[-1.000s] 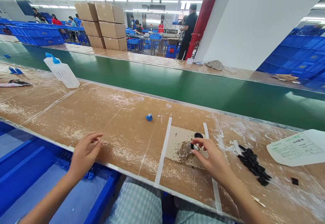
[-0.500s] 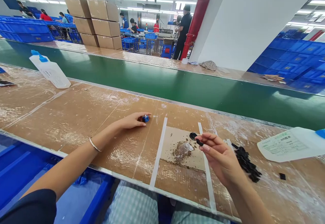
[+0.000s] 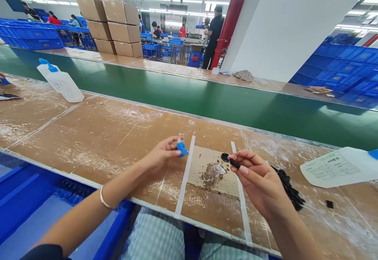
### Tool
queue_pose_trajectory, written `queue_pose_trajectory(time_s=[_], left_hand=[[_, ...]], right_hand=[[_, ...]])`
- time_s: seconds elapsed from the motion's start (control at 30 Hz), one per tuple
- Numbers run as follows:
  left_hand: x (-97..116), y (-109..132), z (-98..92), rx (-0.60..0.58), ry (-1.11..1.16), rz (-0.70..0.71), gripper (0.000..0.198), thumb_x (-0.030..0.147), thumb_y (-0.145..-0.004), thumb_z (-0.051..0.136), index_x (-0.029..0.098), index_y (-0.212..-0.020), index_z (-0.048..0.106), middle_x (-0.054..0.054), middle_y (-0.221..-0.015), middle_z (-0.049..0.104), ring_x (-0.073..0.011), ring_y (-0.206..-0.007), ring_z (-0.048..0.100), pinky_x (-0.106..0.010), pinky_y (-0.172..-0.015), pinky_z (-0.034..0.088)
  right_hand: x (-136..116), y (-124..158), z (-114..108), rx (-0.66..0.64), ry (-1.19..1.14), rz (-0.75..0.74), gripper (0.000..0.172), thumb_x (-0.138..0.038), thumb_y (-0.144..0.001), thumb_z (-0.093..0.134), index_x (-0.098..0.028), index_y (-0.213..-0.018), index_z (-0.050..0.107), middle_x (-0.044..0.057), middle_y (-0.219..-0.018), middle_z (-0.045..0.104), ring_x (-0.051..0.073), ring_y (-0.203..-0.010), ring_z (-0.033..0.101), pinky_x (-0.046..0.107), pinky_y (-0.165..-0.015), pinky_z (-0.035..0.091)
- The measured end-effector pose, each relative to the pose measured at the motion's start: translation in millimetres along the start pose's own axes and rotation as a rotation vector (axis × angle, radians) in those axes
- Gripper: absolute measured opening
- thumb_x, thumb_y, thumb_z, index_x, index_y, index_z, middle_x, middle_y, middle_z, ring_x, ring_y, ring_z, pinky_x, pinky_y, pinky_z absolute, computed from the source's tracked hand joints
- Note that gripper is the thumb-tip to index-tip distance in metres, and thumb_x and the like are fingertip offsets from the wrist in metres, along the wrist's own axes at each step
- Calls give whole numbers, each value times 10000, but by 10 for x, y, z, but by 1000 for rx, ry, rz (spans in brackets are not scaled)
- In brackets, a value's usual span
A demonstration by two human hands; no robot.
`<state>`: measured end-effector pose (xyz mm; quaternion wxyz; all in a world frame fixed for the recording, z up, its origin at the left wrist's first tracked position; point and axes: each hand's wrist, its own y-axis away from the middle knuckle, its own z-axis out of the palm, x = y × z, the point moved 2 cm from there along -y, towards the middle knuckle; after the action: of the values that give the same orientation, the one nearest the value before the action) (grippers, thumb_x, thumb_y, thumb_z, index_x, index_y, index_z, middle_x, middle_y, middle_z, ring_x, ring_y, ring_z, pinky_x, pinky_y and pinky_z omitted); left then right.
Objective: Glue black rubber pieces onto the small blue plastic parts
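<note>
My left hand [image 3: 167, 152] pinches a small blue piece [image 3: 182, 148] with a pale top, just left of the taped cardboard. Between the thumb and fingers of my right hand [image 3: 256, 177] is a small flat black piece [image 3: 235, 163]. Beside those fingertips a round black part [image 3: 225, 157] lies on the cardboard square [image 3: 196, 157]. A small clear cup-like thing [image 3: 217, 169] stands in a wet, glue-like patch on that square. Partly behind my right hand lies a heap of black pieces [image 3: 291, 191], with one loose black square [image 3: 329, 204] to its right.
A white bottle with a blue cap [image 3: 66, 85] leans at the left; another white bottle [image 3: 333, 167] lies at the right. A green conveyor belt [image 3: 165, 93] runs beyond the table. Blue crates [image 3: 97, 228] are below at left. Cardboard boxes [image 3: 125, 28] and people stand farther back.
My left hand has lifted the blue piece off the table and carried it right, toward the cardboard, tilting it. My right hand stays nearly in place with the black piece.
</note>
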<state>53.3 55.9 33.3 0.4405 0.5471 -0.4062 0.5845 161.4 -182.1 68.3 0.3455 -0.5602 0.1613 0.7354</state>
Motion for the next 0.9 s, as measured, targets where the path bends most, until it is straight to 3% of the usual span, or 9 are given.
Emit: queue_pose_trajectory(time_s=[0.13,0.27,0.4,0.57,0.73,0.9], left_hand=[[95,416,678,-139,447,-120,364,226,-723,662,180,-1042,494,-97,-901,703,-222,-802,695,-234,-593,492],[128,587,987,-164,703,-172,329,169,-709,706,157,-979,517,-97,-886,713,-211,-781,703,-196,-581,503],[142,615,1037,-173,776,-126,304,141,-719,705,180,-956,519,-65,-857,720,-192,-767,705,-192,-596,513],[145,643,1047,-176,808,-72,295,112,-726,698,185,-962,537,-37,-863,718,-160,-755,701,-190,-624,524],[160,668,1057,-167,815,-72,312,108,-723,703,183,-969,526,-27,-842,716,-147,-754,695,-194,-628,540],[178,678,1062,-158,828,-94,305,104,-720,708,173,-963,537,-13,-819,714,-131,-734,691,-193,-631,552]], right_hand=[[-67,101,158,-86,89,-48,256,-267,-792,718,-277,-1019,602,7,-1000,644,129,-967,574,190,-864,471],[-127,200,286,-167,203,-80,252,-224,-826,683,-277,-1046,571,17,-1014,632,144,-999,562,214,-882,480],[-152,257,335,-205,255,-52,244,-205,-845,651,-288,-1055,559,31,-1022,622,172,-1012,558,217,-765,537],[-168,272,348,-212,303,-68,218,-220,-846,649,-282,-1036,563,16,-1010,618,155,-996,569,241,-891,483],[-151,276,347,-241,335,-40,206,-243,-853,636,-289,-1037,556,25,-1032,605,176,-997,566,243,-788,523],[-154,277,346,-258,386,-89,148,-244,-851,640,-284,-980,581,17,-1029,608,168,-1008,552,271,-885,470]])
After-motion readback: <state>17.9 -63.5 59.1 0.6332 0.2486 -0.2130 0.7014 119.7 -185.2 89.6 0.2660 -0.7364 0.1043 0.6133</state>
